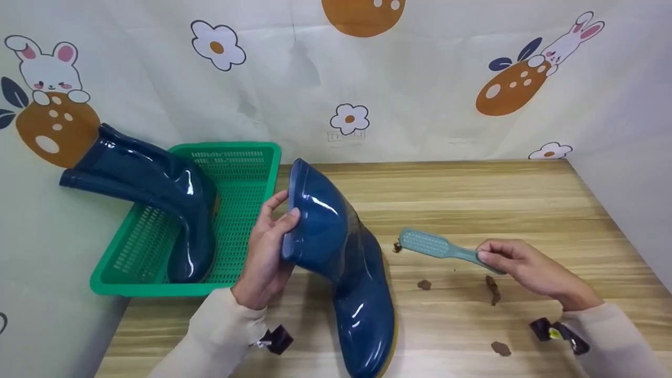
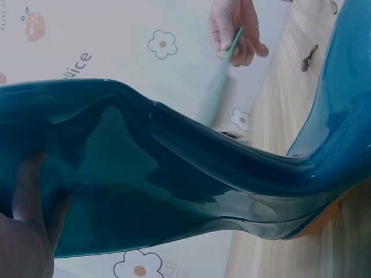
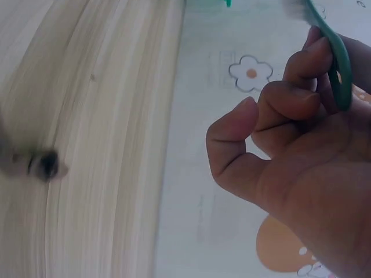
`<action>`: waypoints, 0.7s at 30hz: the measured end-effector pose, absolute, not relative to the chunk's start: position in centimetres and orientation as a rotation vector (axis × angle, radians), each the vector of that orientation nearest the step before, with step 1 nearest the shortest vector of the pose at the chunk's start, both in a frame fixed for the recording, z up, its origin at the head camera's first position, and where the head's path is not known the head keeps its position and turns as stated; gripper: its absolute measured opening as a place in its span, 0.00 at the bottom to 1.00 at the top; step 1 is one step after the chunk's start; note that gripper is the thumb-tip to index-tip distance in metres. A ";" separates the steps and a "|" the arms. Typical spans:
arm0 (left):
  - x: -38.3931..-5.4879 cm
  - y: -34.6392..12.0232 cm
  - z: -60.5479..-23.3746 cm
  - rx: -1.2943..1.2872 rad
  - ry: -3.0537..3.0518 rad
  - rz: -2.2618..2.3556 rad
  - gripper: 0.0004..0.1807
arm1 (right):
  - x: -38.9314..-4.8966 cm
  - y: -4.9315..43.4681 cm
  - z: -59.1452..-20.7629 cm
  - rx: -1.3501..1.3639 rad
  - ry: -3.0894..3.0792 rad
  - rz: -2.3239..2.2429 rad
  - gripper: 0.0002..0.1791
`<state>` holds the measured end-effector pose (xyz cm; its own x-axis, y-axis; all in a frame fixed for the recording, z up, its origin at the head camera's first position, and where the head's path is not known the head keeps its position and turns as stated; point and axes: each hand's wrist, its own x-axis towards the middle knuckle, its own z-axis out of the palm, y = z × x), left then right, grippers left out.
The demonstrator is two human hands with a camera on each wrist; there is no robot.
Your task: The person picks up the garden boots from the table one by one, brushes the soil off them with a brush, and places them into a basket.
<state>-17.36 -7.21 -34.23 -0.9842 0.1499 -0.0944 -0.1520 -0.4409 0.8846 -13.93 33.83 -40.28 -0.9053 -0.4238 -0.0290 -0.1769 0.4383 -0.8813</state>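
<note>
A glossy dark-blue rubber boot [image 1: 367, 310] stands on the table, toe toward me, its shaft leaning left. My left hand [image 1: 265, 252] grips it by the top rim, thumb on the side facing me. In the left wrist view, fingers [image 2: 29, 191] of that hand lie against the blue shaft [image 2: 174, 174]. Right of the boot, my right hand [image 1: 530, 268] pinches the handle end of a teal brush [image 1: 425, 243], head pointing left, apart from the boot. The right wrist view shows curled fingers [image 3: 232, 145] and part of the handle [image 3: 342, 75].
A second blue boot [image 1: 181, 184] leans in a green plastic basket [image 1: 152, 289] at the left. Several brown clumps lie on the wooden table, including one [image 1: 492, 290] below the brush and another [image 1: 501, 348] nearer me. A patterned sheet [image 1: 420, 105] hangs behind.
</note>
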 end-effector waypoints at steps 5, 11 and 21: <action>-17.4 -7.4 -34.2 0.006 1.569 2.527 0.25 | -13.5 35.0 -40.8 -0.387 2.494 -1.405 0.12; -17.3 -7.3 -33.8 0.078 1.559 2.518 0.26 | -13.0 35.6 -41.3 -0.280 2.538 -1.366 0.15; -17.5 -6.8 -32.8 0.114 1.625 2.467 0.24 | -12.5 36.5 -42.0 -0.128 2.586 -1.294 0.17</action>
<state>-17.55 -6.82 -32.83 -0.9799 0.1957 -0.0374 -0.1117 -0.3840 0.9165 -12.47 36.47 -42.05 -0.9659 -0.1869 -0.1792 0.0315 0.6024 -0.7976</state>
